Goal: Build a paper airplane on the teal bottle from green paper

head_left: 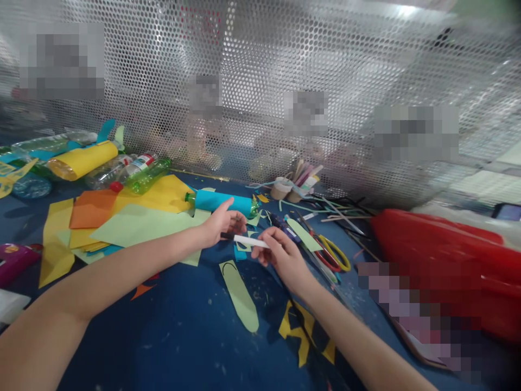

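Both my hands hold a white marker with a black cap over the blue table. My left hand pinches the black cap end, fingers closed. My right hand grips the white barrel, fingers closed around it. Just below the marker lies a pale green paper strip with a dark curved line drawn near its top. Behind my hands lies a green bottle wrapped in blue paper.
Yellow, orange and green paper sheets cover the left of the table, with plastic bottles and a yellow-wrapped bottle behind. Scissors with yellow and red handles lie right of my hands. A red bag sits right. A perforated metal screen closes the back.
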`<action>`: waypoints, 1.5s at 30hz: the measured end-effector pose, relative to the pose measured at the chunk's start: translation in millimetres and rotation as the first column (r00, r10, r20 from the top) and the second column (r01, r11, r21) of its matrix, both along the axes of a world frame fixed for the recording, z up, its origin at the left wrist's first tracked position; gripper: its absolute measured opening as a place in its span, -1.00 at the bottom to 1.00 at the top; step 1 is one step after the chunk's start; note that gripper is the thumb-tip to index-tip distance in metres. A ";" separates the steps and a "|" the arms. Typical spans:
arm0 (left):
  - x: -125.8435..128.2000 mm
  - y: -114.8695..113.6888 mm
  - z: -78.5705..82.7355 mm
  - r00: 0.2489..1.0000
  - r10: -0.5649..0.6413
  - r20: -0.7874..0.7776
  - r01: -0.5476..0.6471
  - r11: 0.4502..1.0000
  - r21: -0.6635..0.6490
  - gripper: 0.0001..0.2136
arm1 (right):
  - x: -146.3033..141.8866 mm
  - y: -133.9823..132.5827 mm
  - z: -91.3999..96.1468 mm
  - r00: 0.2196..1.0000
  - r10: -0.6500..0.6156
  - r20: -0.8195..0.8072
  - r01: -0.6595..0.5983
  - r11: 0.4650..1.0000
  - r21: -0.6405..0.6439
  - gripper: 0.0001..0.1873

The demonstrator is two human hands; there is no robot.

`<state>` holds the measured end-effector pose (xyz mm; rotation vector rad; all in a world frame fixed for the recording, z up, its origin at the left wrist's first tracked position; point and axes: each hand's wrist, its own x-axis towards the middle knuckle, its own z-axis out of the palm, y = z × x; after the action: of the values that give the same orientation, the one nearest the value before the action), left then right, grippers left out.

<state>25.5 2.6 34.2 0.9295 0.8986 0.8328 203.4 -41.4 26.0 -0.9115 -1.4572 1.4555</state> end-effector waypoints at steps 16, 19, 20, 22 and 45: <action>5.2 -1.8 -14.1 0.979 0.132 0.154 -0.136 0.991 0.016 -0.44 | -7.7 -7.1 -2.5 0.996 0.074 0.054 -0.079 0.993 0.090 -0.74; 5.2 -1.9 -14.8 0.980 0.127 0.152 -0.131 0.991 0.017 -0.44 | -8.2 -8.1 -2.8 0.996 0.076 0.048 -0.080 0.993 0.087 -0.73; 5.0 -2.0 -14.8 0.980 0.126 0.154 -0.130 0.991 0.019 -0.44 | -8.5 -8.3 -3.2 0.996 0.076 0.045 -0.080 0.993 0.087 -0.73; 4.7 -2.6 -14.6 0.979 0.127 0.158 -0.132 0.991 0.022 -0.43 | -9.0 -8.4 -4.1 0.996 0.078 0.043 -0.082 0.993 0.087 -0.73; -11.2 5.1 8.7 0.602 0.262 -0.754 0.341 0.770 0.540 -0.56 | 49.9 37.3 20.2 0.624 -0.572 0.532 0.223 0.784 0.580 -0.84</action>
<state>14.2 7.7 42.9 2.0606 1.3920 0.6569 253.2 -4.2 46.3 -1.4412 -1.8426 0.3479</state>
